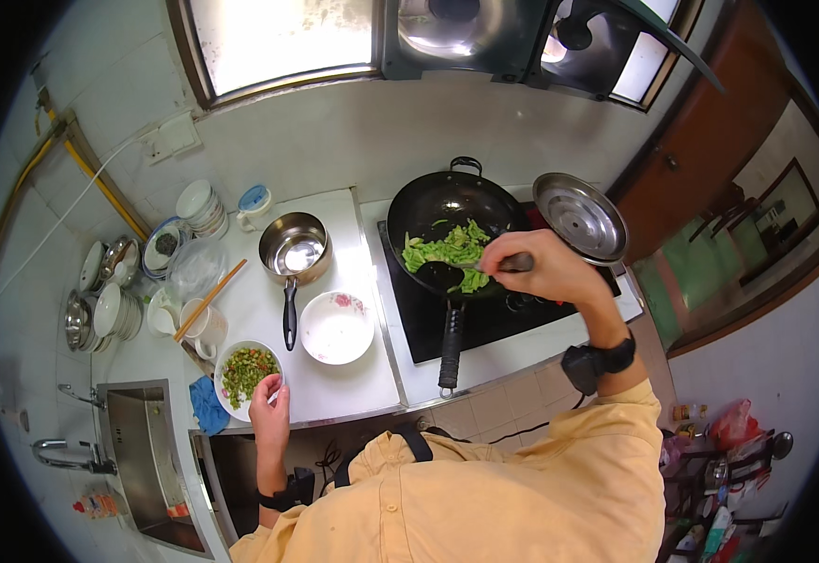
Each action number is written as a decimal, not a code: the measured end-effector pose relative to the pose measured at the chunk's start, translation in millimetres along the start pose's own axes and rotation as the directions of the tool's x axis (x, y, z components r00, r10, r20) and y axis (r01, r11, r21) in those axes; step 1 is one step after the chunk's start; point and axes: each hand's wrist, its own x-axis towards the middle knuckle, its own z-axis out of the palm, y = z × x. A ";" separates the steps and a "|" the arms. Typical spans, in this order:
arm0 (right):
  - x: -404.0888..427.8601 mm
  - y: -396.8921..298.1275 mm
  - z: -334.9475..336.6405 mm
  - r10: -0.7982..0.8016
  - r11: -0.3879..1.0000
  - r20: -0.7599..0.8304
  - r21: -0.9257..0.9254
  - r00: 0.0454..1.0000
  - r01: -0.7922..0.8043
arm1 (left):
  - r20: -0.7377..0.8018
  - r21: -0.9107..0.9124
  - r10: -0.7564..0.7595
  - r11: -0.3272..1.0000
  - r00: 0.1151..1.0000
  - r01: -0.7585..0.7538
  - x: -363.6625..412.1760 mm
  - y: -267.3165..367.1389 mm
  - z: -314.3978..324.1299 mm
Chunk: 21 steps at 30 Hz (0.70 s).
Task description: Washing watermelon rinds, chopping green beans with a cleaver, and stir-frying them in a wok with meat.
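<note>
My right hand (pixel 539 267) grips the handle of a spatula (pixel 443 276), whose dark blade rests among chopped green vegetables (pixel 444 246) in a black wok (pixel 420 200). The wok sits on a black glass cooktop (pixel 416 327), its long wrapped handle pointing towards me. At the counter's front edge my left hand (pixel 270 412) has its thumb and fingers on the rim of a white plate (pixel 220 376). Chopped green and red pieces (pixel 247 376) fill that plate. Beside it stands a white bowl (pixel 337 328) with a pink flower pattern and no food in it.
Behind the bowl is a steel saucepan (pixel 294 246). Wooden chopsticks (pixel 210 299) lie across a mug (pixel 204 327). Stacked bowls (pixel 201 204) stand at the back left, near a sink (pixel 138 457). A metal lid (pixel 580 217) leans right of the wok. A blue cloth (pixel 208 406) lies by the plate.
</note>
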 end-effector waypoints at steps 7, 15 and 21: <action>24.9 60.9 0.2 0.366 0.828 -0.404 0.553 0.839 -0.095 | 0.031 -0.013 -0.001 1.000 1.000 0.001 5.3 -9.6 -15.5; -84.5 149.8 57.4 0.712 0.695 -0.699 0.715 0.064 0.071 | -0.006 -0.012 -0.021 1.000 1.000 0.021 2.1 -13.3 -35.7; -62.1 123.7 74.9 0.670 0.727 -0.731 0.681 0.132 0.085 | -0.017 0.007 0.019 1.000 1.000 -0.019 2.1 -11.4 -36.4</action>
